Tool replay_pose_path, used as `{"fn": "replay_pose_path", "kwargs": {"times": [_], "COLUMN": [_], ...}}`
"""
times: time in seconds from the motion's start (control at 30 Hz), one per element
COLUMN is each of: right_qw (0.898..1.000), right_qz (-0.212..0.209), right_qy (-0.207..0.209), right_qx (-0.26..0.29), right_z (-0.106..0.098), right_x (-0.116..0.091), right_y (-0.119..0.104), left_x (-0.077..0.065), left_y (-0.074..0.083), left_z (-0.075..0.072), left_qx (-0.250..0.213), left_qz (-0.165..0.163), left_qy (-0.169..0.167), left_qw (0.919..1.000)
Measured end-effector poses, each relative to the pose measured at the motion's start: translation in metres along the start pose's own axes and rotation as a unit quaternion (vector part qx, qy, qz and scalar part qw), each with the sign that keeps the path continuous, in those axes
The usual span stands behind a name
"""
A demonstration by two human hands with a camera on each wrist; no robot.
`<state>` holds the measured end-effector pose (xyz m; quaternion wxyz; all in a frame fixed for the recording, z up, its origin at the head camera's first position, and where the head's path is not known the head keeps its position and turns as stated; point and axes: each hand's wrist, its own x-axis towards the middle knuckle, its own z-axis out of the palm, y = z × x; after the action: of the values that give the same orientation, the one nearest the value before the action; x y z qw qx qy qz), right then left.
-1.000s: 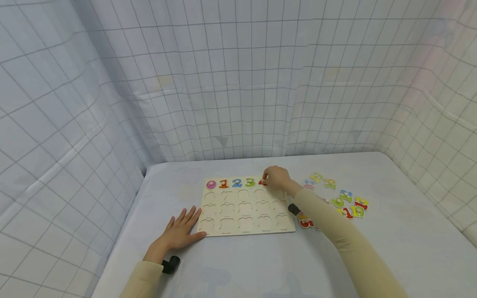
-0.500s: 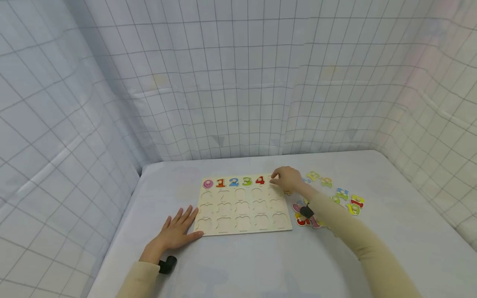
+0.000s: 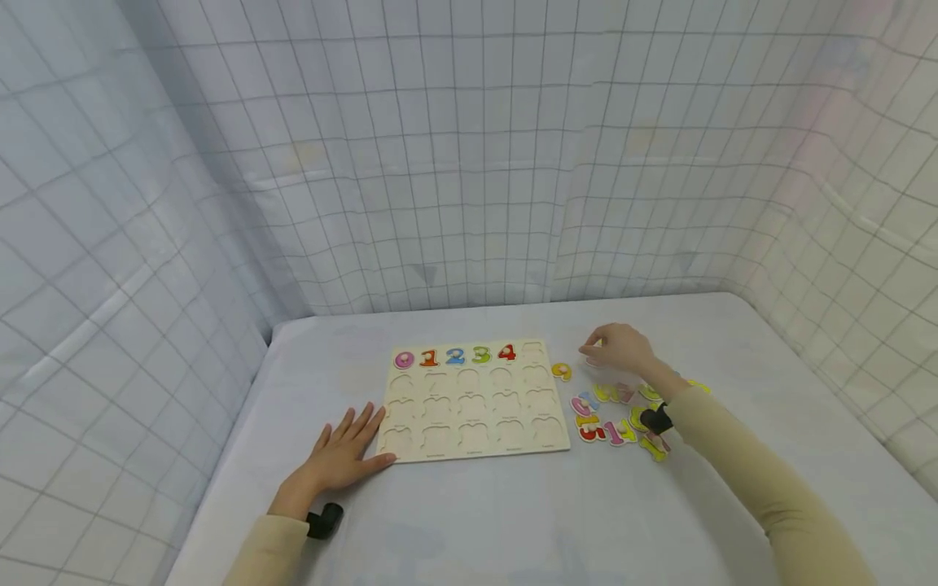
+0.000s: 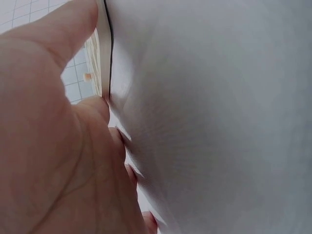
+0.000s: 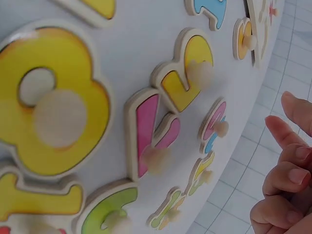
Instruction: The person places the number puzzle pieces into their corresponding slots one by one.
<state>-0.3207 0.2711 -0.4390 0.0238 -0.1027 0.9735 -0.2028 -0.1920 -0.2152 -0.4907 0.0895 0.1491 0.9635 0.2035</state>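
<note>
A pale wooden number-puzzle board (image 3: 479,389) lies on the table, with coloured number pieces sitting in its top row, from a pink 0 (image 3: 405,360) to a red 4 (image 3: 507,352). My left hand (image 3: 339,456) rests flat at the board's left edge, fingers spread, thumb touching its near corner. Above the loose pieces right of the board hovers my right hand (image 3: 621,350). Its thumb and forefinger (image 5: 280,131) are apart with nothing between them in the right wrist view, and its other fingers curl loosely. A loose piece beneath this hand is partly hidden.
An orange number piece (image 3: 561,371) lies just off the board's right edge. Several more knobbed pieces, among them a yellow one (image 5: 97,102) and a pink one (image 5: 145,131), are scattered on the white tabletop (image 3: 469,521). A gridded white curtain (image 3: 469,203) surrounds the table.
My right hand has let go of the red 4, which sits in the top row, and moved right, off the board and over the loose pieces. The left hand stays at the board's edge.
</note>
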Motion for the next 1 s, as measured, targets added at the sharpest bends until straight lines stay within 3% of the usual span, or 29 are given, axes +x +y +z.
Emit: {"fn": "replay_pose_path", "kwargs": {"times": [0.13, 0.43, 1.0], "right_qw": [1.0, 0.993, 0.994], "right_qz": [0.006, 0.051, 0.04], "right_qy": [-0.012, -0.109, -0.1], "right_qx": [-0.011, -0.014, -0.011], "right_z": [-0.004, 0.004, 0.008], "right_x": [-0.013, -0.032, -0.046], "right_y": [0.006, 0.017, 0.013], "left_x": [-0.002, -0.006, -0.006], "left_y": [0.001, 0.01, 0.013], "left_z": [-0.003, -0.011, -0.012], "left_qx": [0.003, 0.006, 0.001], "left_qz": [-0.003, -0.006, -0.008], "left_qy": [0.0, -0.009, -0.011], "left_qw": [1.0, 0.9999, 0.9999]}}
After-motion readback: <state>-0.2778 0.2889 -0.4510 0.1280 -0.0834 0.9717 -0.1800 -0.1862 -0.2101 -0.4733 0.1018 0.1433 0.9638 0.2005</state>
